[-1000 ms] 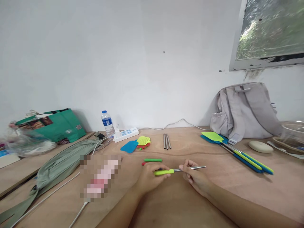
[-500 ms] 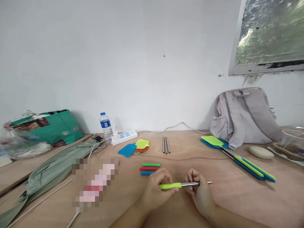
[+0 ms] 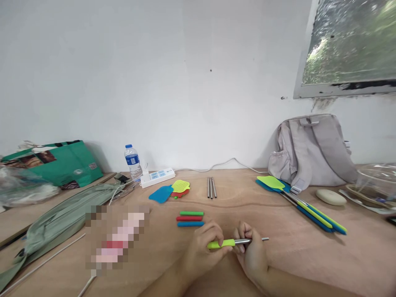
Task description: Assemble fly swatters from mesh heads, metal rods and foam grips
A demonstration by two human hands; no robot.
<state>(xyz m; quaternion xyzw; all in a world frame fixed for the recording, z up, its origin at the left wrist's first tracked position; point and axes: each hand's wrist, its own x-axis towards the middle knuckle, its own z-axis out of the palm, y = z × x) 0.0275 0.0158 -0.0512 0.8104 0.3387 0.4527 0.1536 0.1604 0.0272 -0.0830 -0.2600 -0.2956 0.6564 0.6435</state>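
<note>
My left hand [image 3: 202, 249] grips the lime-green handle sleeve [image 3: 221, 243] at one end of a thin metal rod [image 3: 253, 240]. My right hand [image 3: 251, 251] pinches the rod just right of the sleeve; the rod's bare tip sticks out to the right. Both hands rest low over the wooden table [image 3: 293, 243]. Just beyond my left hand lie three loose sleeves: green [image 3: 191, 213], red [image 3: 189, 218] and blue [image 3: 190, 224]. Three bare metal rods [image 3: 210, 187] lie farther back.
Loose swatter heads, blue [image 3: 160, 194] and yellow [image 3: 180, 186], lie near a power strip [image 3: 157, 177] and water bottle [image 3: 133, 161]. Assembled swatters [image 3: 301, 202] lie right, by a grey backpack [image 3: 312, 150] and a pale oval object [image 3: 331, 197]. A green bag [image 3: 55, 165] and grey-green pouch [image 3: 62, 218] sit left.
Both hands have drawn the rod and sleeve nearer to me. The sleeve and my right hand have closed up, leaving less bare rod between them. The view has tilted, showing the red and blue sleeves.
</note>
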